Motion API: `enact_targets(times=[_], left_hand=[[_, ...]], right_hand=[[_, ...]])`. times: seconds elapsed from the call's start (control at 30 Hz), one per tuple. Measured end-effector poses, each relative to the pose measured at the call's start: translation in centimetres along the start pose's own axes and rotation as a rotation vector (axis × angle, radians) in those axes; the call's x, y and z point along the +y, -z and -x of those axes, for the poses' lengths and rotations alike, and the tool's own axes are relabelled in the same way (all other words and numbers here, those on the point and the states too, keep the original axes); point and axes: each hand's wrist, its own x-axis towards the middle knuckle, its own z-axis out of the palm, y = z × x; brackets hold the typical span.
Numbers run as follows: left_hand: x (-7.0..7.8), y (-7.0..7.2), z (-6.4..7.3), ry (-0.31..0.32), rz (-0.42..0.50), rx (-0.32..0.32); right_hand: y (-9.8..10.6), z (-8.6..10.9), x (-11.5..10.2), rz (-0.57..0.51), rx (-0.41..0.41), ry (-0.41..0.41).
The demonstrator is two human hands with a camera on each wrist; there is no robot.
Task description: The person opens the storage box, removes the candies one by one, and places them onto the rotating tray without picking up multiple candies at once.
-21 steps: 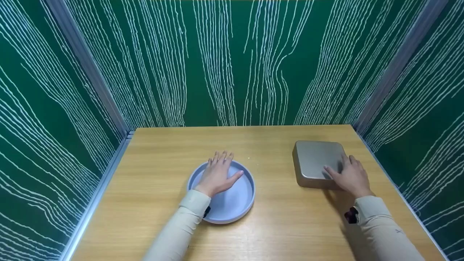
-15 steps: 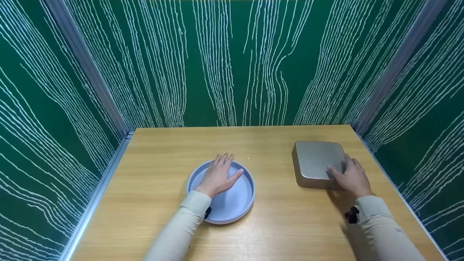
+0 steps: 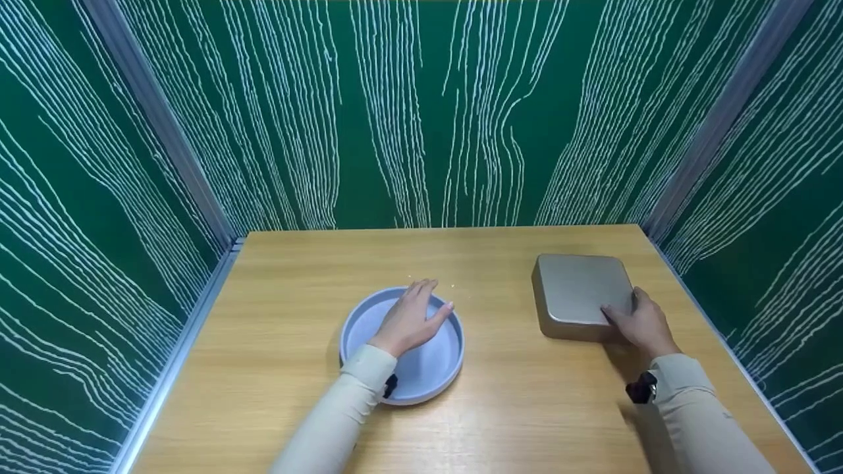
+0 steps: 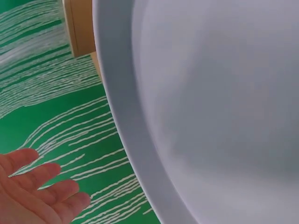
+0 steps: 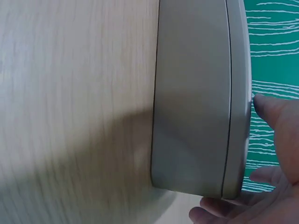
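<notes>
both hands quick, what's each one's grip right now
Left hand: open, holding nothing, above the round tray.
Right hand: closed on the box at its near right corner, thumb on top.

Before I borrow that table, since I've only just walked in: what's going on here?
A person is handling two things on a wooden table. Their right hand is at the near right corner of a metallic box, thumb at its top edge; how firmly it grips is hard to tell. Their left hand, fingers extended, is over a shallow round dish, which sits left of the box.
</notes>
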Motion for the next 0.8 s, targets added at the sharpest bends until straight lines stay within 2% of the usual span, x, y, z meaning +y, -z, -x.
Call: enact_targets(times=[0.27,0.4,0.57,0.8], left_hand=[[1.1,-1.2,-0.6,0.011,0.050,0.001],[1.8,-1.7,-0.9,-0.008,0.067,-0.001],[2.6,-2.5,-1.1,-0.007,0.079,-0.016],[3.8,-3.5,-1.6,0.005,0.149,-0.001]], right_hand=[[-0.3,-0.2,0.3,-0.122,-0.058,-0.071],[-0.4,0.1,0.2,-0.159,-0.066,-0.086],[-0.9,0.6,-0.2,-0.140,-0.063,-0.077],[-1.7,1.3,-0.5,-0.122,-0.043,-0.040]])
